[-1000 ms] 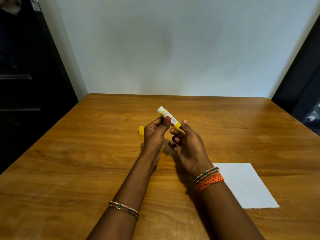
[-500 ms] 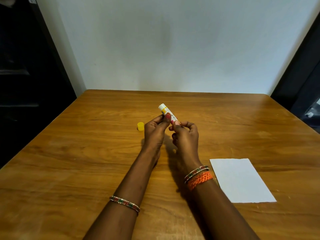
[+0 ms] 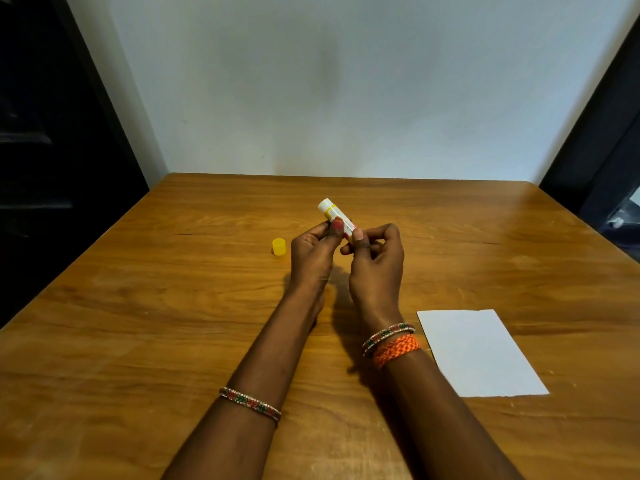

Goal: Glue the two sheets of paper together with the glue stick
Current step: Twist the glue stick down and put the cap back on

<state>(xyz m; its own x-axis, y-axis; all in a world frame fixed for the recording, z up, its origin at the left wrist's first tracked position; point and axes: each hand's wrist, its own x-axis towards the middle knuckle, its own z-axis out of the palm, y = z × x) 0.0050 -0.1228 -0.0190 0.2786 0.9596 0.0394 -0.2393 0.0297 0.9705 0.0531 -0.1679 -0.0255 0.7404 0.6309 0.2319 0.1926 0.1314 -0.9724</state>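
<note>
A white and yellow glue stick is held above the middle of the wooden table, its uncapped white end pointing up and away. My left hand pinches its barrel with thumb and fingers. My right hand grips its lower end with the fingertips; that end is hidden by the fingers. The yellow cap stands on the table just left of my left hand. White paper lies flat at the right, beside my right wrist; I cannot tell whether it is one sheet or two stacked.
A pale wall rises behind the table's far edge. Dark furniture stands at the left, and a dark panel at the right beyond the table's corner.
My right hand's fingers have curled from a looser hold to a tight fingertip grip on the stick's lower end. The stick has tilted a little more upright. Cap and paper have not moved.
</note>
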